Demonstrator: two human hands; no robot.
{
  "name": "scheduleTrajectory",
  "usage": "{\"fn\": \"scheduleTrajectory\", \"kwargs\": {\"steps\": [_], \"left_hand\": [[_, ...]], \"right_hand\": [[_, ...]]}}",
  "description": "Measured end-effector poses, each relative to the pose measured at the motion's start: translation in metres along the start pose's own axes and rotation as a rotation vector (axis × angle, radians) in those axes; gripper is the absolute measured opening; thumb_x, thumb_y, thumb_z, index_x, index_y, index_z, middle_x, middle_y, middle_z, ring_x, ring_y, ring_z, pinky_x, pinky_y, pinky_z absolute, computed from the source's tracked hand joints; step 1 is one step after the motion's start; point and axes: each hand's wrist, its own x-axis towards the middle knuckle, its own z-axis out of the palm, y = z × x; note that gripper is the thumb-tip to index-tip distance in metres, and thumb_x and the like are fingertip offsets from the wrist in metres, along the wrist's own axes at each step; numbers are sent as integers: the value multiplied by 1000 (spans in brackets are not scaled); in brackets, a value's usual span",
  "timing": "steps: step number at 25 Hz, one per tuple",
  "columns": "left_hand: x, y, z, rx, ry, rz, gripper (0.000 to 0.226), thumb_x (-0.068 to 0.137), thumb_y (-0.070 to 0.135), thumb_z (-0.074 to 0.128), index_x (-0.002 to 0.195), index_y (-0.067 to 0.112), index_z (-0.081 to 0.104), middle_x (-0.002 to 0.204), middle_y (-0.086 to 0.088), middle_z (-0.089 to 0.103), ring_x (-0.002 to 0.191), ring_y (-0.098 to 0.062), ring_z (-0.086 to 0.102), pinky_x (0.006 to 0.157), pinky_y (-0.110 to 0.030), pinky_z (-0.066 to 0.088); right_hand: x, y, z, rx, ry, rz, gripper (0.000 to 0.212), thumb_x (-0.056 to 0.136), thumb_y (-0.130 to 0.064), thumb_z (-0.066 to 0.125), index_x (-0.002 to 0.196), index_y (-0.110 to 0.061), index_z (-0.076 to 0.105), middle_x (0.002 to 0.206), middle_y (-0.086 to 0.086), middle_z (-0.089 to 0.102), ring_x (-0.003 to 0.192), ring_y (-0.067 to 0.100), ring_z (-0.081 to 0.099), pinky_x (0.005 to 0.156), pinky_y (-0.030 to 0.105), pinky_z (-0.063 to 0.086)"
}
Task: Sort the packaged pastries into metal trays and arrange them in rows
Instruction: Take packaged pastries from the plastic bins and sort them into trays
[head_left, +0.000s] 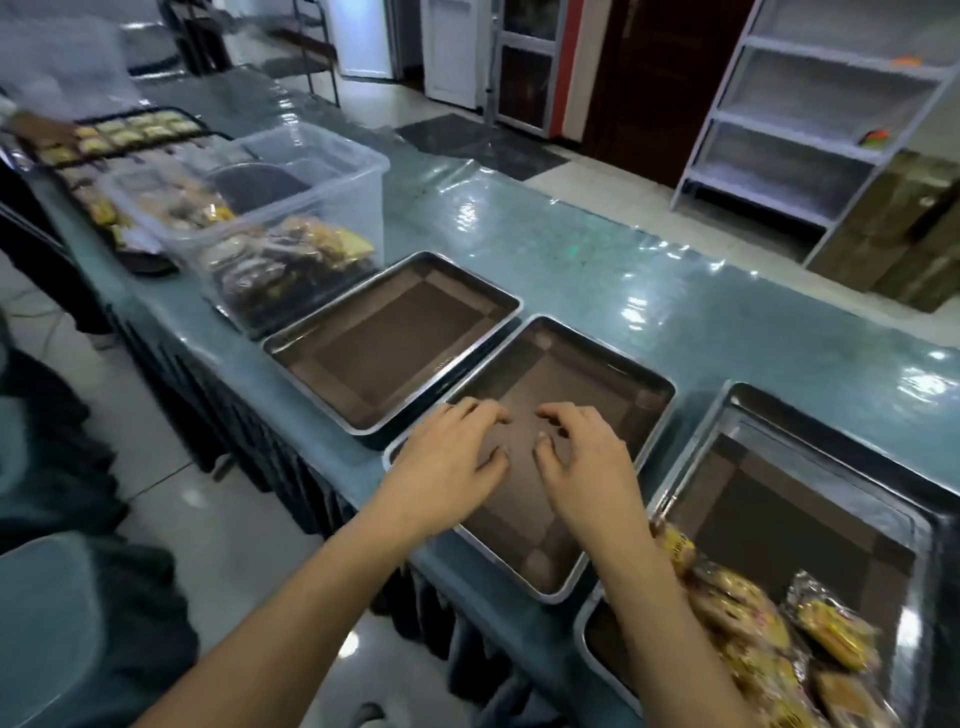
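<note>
Three metal trays with brown liners lie in a row on the green counter. Over the near part of the middle tray (655, 385) hover my left hand (451, 451) and my right hand (582, 461), side by side, fingers loosely curled and holding nothing. The left tray (498, 297) holds only its liner. The right tray (748, 395) holds a pile of packaged pastries (748, 613) in yellow and clear wrappers at its near end, just right of my right forearm.
A clear plastic bin (332, 161) with more wrapped pastries stands left of the trays. Behind it, another person's hand (44, 134) reaches over dark trays of pastries (135, 130). A grey shelf rack (810, 104) stands across the aisle. The counter's front edge runs under my forearms.
</note>
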Motion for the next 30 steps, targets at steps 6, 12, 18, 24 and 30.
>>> {"fn": "scheduleTrajectory", "kwargs": {"steps": [6,12,18,24,30], "left_hand": [[-33,-73,-71,-26,127,-157,27,97,31,56,123,26,58,117,9,59,108,-17,53,95,-40,45],[-74,-145,-128,-23,219,-271,29,98,34,55,126,28,57,123,12,58,116,-12,51,100,-33,43],[-117,-215,-175,-45,318,-395,30,97,31,58,126,24,59,122,9,59,113,-15,54,100,-39,45],[-153,-267,-209,-67,420,-502,27,96,33,56,122,29,58,114,10,60,108,-15,55,96,-40,47],[-171,-308,-228,-62,496,-597,27,97,32,58,123,29,58,119,13,60,114,-7,52,101,-32,45]], "right_hand": [[30,-89,57,124,-71,-183,25,94,-22,59,116,-31,64,109,-10,62,99,14,61,90,46,51],[50,-175,122,168,-156,-356,26,93,-26,56,119,-28,62,111,-7,61,99,18,62,87,48,52],[58,-257,189,187,-265,-462,26,94,-24,59,119,-29,62,113,-9,62,103,18,63,90,48,51],[63,-314,239,223,-357,-555,25,93,-22,59,117,-25,65,109,-5,64,100,18,64,88,47,51],[77,-352,284,257,-446,-600,24,94,-25,58,117,-26,65,108,-6,64,100,18,64,90,48,51]]}}
